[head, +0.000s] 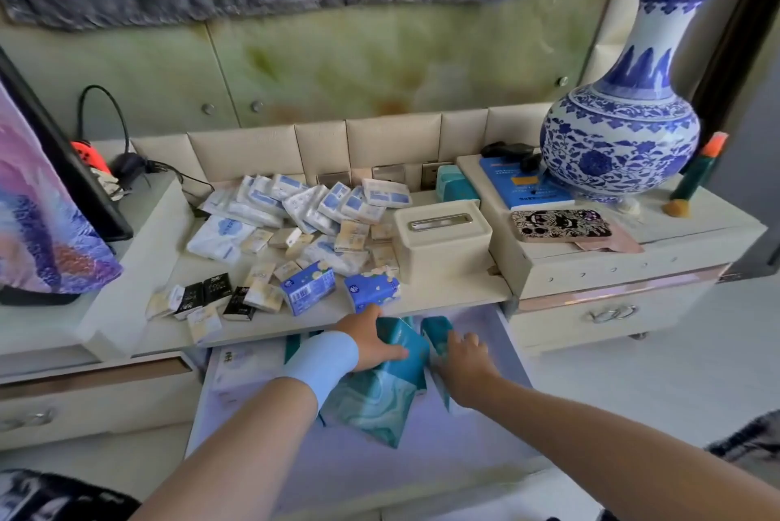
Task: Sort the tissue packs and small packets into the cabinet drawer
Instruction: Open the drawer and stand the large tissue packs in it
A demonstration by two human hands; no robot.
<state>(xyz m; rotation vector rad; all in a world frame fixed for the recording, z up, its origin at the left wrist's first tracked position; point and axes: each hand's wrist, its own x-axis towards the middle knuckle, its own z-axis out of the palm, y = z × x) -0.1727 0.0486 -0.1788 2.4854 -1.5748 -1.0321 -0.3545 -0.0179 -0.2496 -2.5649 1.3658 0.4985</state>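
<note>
The cabinet drawer point(510, 347) stands pulled open below the shelf. Inside it, my left hand point(371, 341) grips a teal tissue pack point(407, 351), and a second teal marbled pack point(371, 406) lies under it. My right hand point(462, 360) holds another teal pack point(437, 332) upright beside the first. A white pack point(240, 368) lies at the drawer's left. On the shelf above sit two blue tissue packs point(308, 288) point(371, 288), several small beige and black packets point(219, 294), and a heap of white-and-blue packets point(312, 199).
A cream tissue box point(443, 237) and a teal box point(456, 187) stand right of the heap. A large blue-and-white vase point(620, 132), a blue booklet point(527, 185) and a phone point(561, 225) sit on the raised right cabinet top. A screen point(38, 199) stands at the left.
</note>
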